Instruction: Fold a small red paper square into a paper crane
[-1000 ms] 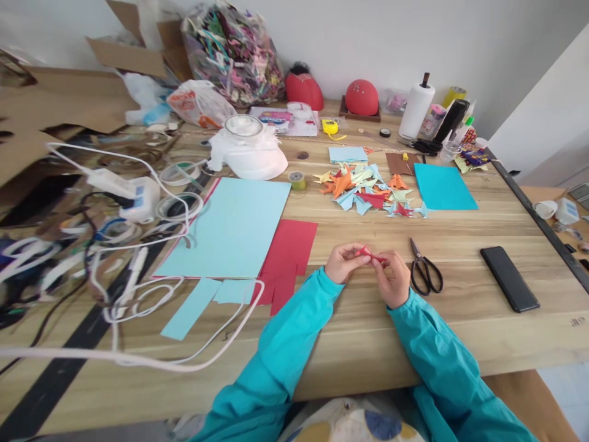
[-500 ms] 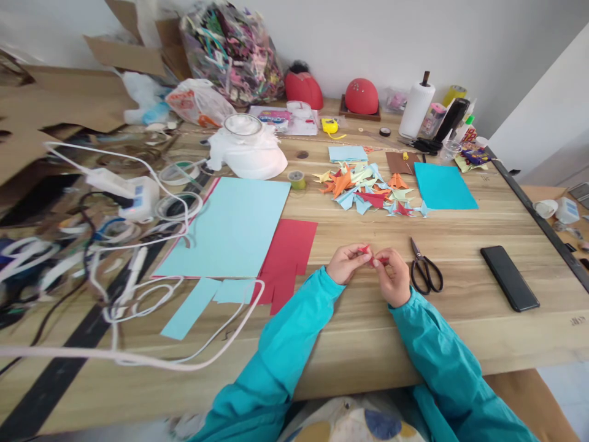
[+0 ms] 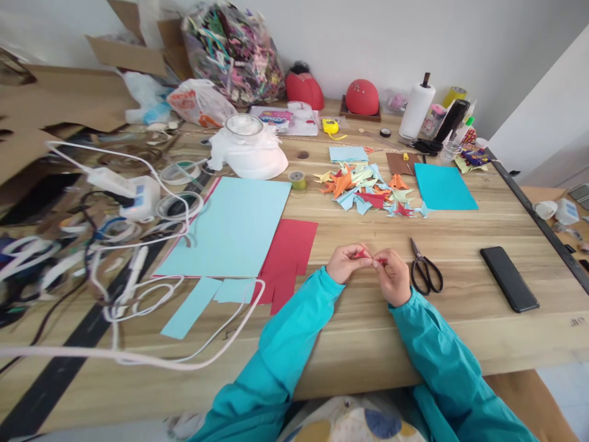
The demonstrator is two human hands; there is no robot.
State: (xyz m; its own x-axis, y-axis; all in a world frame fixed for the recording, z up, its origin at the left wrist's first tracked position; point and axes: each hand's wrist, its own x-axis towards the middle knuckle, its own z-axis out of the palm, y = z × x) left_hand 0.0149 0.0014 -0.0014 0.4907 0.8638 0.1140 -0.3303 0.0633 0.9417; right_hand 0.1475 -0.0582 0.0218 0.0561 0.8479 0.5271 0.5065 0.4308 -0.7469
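Observation:
Between my two hands is a small piece of folded red paper point(image 3: 362, 253). My left hand point(image 3: 345, 264) pinches one part of it, thumb against fingers. My right hand point(image 3: 393, 273) pinches its other end, the fingertips almost meeting those of the left. Part of the paper is hidden by the fingers. Black-handled scissors point(image 3: 427, 273) lie just right of my right hand, blades pointing away. Beyond my hands is a pile of folded paper cranes point(image 3: 363, 189) in orange, blue, yellow and red. Cut red paper point(image 3: 294, 245) lies left of my left hand.
A large light-blue sheet point(image 3: 225, 227) and a cut strip point(image 3: 191, 310) lie left, near white cables point(image 3: 230, 341). At right are a black phone point(image 3: 509, 278) and turquoise paper point(image 3: 445, 186). Light-blue squares point(image 3: 348, 154), a tape roll point(image 3: 297, 180) and red domes point(image 3: 362, 96) stand farther back.
The red paper has shifted slightly and lies lower against my left fingers. My fingertips have come a little closer together. Everything else stays in place.

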